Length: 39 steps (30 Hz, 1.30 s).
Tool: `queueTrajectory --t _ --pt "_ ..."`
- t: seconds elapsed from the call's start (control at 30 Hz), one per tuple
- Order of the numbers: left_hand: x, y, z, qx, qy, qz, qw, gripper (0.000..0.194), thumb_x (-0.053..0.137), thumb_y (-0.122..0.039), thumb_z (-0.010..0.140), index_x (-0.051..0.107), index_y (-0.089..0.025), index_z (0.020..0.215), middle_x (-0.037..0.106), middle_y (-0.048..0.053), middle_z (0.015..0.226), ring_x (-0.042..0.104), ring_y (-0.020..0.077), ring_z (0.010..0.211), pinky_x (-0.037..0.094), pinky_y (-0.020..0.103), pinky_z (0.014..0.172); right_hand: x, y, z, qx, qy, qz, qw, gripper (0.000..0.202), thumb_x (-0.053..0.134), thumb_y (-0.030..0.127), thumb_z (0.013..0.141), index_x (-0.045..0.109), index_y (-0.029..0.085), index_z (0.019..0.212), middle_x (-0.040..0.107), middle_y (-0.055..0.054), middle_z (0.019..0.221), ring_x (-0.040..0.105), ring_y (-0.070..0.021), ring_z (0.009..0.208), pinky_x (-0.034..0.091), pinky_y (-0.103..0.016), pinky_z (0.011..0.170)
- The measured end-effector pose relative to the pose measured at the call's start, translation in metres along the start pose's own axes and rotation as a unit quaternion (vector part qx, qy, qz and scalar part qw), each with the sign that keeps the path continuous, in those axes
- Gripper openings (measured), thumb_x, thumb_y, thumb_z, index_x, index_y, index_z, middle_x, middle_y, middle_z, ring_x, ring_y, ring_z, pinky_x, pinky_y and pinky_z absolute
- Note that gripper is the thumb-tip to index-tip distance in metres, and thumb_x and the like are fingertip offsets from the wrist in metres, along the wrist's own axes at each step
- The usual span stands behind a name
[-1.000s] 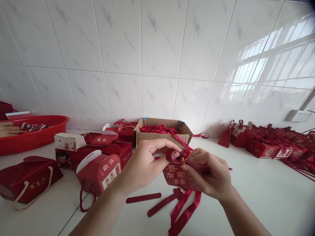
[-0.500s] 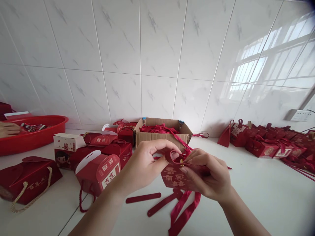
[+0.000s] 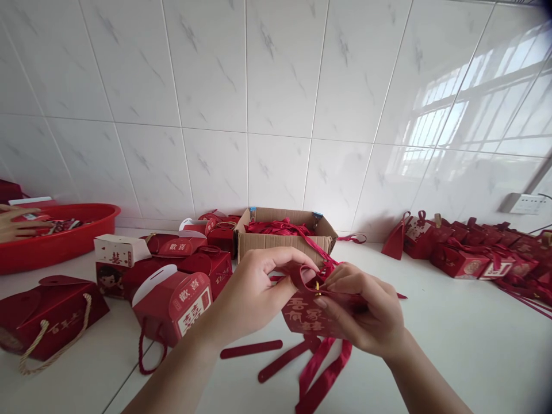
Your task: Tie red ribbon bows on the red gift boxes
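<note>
A red gift box [image 3: 308, 317] with gold Chinese lettering is between my hands over the white table. My left hand [image 3: 254, 287] is closed around the curled red strap [image 3: 303, 277] at the top of the box. From the other side, my right hand [image 3: 371, 305] pinches the strap's end beside a small gold split pin [image 3: 318, 289]. The pin stands at the strap, and its lower part is hidden. Two flat red straps [image 3: 251, 349] lie on the table below, and a shiny red ribbon [image 3: 325, 376] hangs under the box.
Behind my hands stands a cardboard carton [image 3: 280, 246] of red ribbons. Several red boxes [image 3: 175, 305] stand at left, with more boxes [image 3: 461, 261] at right. Another person's hand [image 3: 19, 223] is over a red basin [image 3: 86, 241]. A tiled wall [image 3: 280, 167] closes the back.
My hands have barely shifted; the gold pin shows a little more clearly by the strap. At far left, the other person's hand has moved up and right, its fingers spread over the basin.
</note>
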<state>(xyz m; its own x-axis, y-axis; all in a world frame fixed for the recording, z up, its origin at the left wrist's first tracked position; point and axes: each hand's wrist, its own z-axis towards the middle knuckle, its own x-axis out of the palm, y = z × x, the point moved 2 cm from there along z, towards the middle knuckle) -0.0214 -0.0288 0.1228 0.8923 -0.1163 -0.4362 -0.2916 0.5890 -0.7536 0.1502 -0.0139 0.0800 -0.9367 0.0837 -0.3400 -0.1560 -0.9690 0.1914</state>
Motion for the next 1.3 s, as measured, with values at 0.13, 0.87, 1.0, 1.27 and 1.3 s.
queueTrajectory --t 0.13,0.87,1.0,1.27,1.3 --pt "-0.0005 0.0003 -0.0009 0.002 -0.001 0.004 1.000 0.014 0.053 -0.017 0.086 0.067 -0.021 0.085 0.065 -0.002 0.075 0.058 0.0094 0.072 0.047 0.015 0.059 0.0007 -0.0003 0.0000 0.008 0.000 0.008 1.000 0.021 0.061 0.004 0.076 0.049 0.020 0.083 0.053 0.000 0.066 0.053 -0.0137 0.058 0.045 -0.028 0.051" --pt "0.0008 -0.0021 -0.0022 0.015 0.023 -0.017 0.999 0.023 0.049 -0.012 0.087 0.069 -0.020 0.081 0.069 -0.002 0.079 0.060 0.0107 0.074 0.048 0.019 0.067 0.0004 -0.0016 0.0009 0.044 -0.002 0.045 0.998 0.017 0.062 0.009 0.077 0.050 0.020 0.082 0.054 0.001 0.064 0.052 -0.0130 0.056 0.046 -0.027 0.050" --pt "0.0029 -0.0016 -0.0017 -0.004 0.036 -0.027 0.999 0.023 0.048 -0.013 0.087 0.068 -0.019 0.076 0.065 -0.002 0.075 0.058 0.0107 0.073 0.047 0.019 0.067 0.0003 -0.0030 0.0019 0.045 -0.005 0.031 0.998 0.018 0.062 0.008 0.077 0.050 0.020 0.081 0.054 0.001 0.064 0.053 -0.0131 0.057 0.046 -0.026 0.050" --pt "-0.0040 -0.0036 -0.0031 -0.019 0.087 -0.015 0.996 0.021 0.047 -0.013 0.088 0.067 -0.020 0.084 0.066 0.000 0.088 0.059 0.0127 0.082 0.048 0.022 0.073 -0.0024 -0.0014 0.0058 -0.034 -0.005 -0.019 0.999 0.021 0.059 0.005 0.079 0.053 0.021 0.091 0.061 -0.008 0.089 0.061 -0.0163 0.074 0.053 -0.028 0.057" --pt "-0.0055 -0.0038 -0.0037 -0.013 0.091 -0.008 0.996 0.021 0.047 -0.014 0.088 0.067 -0.020 0.085 0.065 0.001 0.089 0.059 0.0129 0.081 0.049 0.023 0.073 -0.0023 -0.0006 0.0064 -0.040 -0.005 -0.022 0.999 0.021 0.058 0.004 0.079 0.054 0.021 0.092 0.062 -0.008 0.092 0.062 -0.0168 0.075 0.054 -0.028 0.058"
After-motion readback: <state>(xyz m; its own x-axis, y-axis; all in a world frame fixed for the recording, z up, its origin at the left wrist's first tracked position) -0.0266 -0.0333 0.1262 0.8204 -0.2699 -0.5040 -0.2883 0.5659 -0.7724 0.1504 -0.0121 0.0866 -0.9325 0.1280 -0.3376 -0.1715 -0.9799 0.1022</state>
